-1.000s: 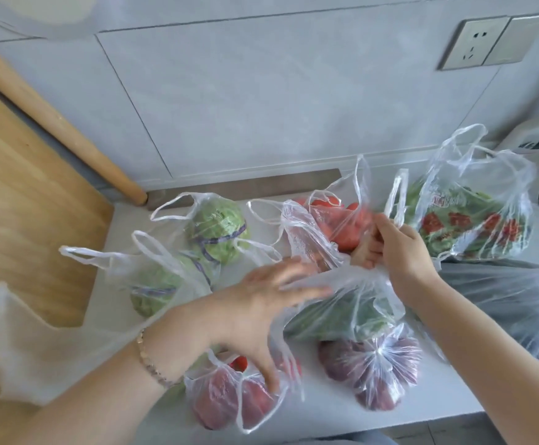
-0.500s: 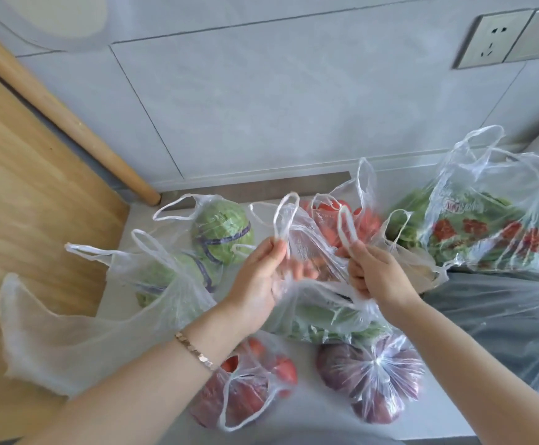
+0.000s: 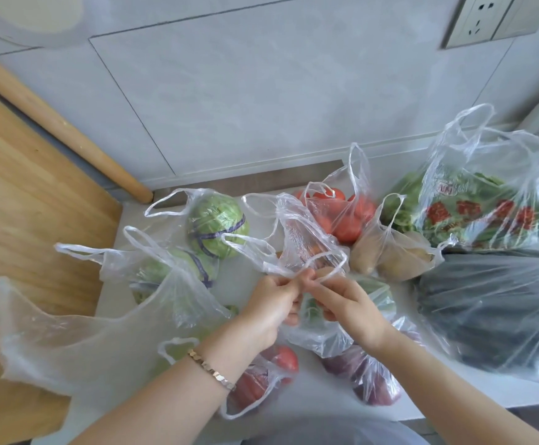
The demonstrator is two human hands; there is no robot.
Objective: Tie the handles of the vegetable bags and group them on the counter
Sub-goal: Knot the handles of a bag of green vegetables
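The left hand (image 3: 269, 305) and right hand (image 3: 353, 308) each pinch one of the handles (image 3: 334, 272) of the greens bag (image 3: 322, 338), which lies mid tabletop (image 3: 322, 396) among other bags. To tie well, I think: cross the handles low near the mouth and pull evenly, because thin plastic tears.

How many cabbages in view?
2. Back cabbage in a bag near the wall; front cabbage in the bag front-left of it. Others may hide under plastic.

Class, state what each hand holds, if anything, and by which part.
The left hand and the right hand each pinch a handle of the clear bag of greens, just above its mouth.
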